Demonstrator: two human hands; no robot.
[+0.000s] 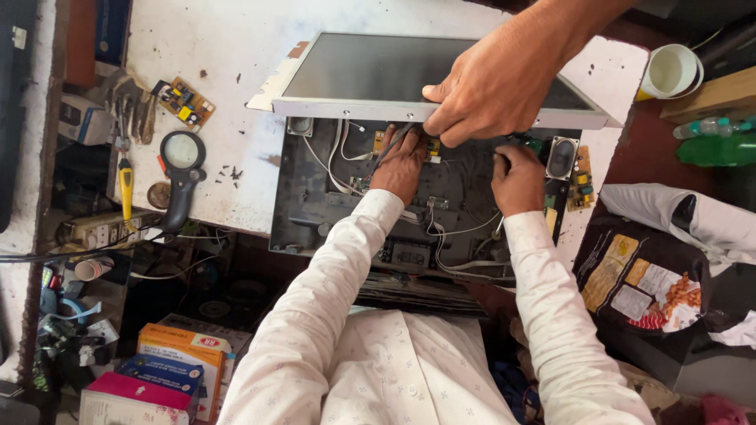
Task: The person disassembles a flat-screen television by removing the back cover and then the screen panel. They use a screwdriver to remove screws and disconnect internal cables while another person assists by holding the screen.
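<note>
1. White-painted workbench (220,47), chipped and stained, carried an opened flat-screen set. Its dark rear shell (307,212) lay face-up at the near edge, with the grey display panel (370,71) tilted up from its far side.
2. The left hand (402,161), in a white sleeve, was inside the shell at the small yellow circuit board (431,147). Its fingers were curled downward against the board area. A thin grey strip (392,143) ran past the knuckles; whether the fingers gripped it could not be told.
3. The right hand (517,177) rested further right in the shell, just beside the oval speaker (561,157). The fingers were bent in, with the tips down among the wiring. No held object could be confirmed.
4. A co-worker's hand (492,83), bare-armed and entering from the upper right, was closed on the lower edge of the display panel, directly above the person's own two hands.
5. White wires (339,161) looped across the left half of the shell.
6. On the bench to the left lay a black magnifying glass (183,153), a yellow-handled screwdriver (126,185) and a loose circuit board (183,102).
7. A white cup (669,71) and a green bottle (713,149) stood at the right, well apart from the work.
</note>
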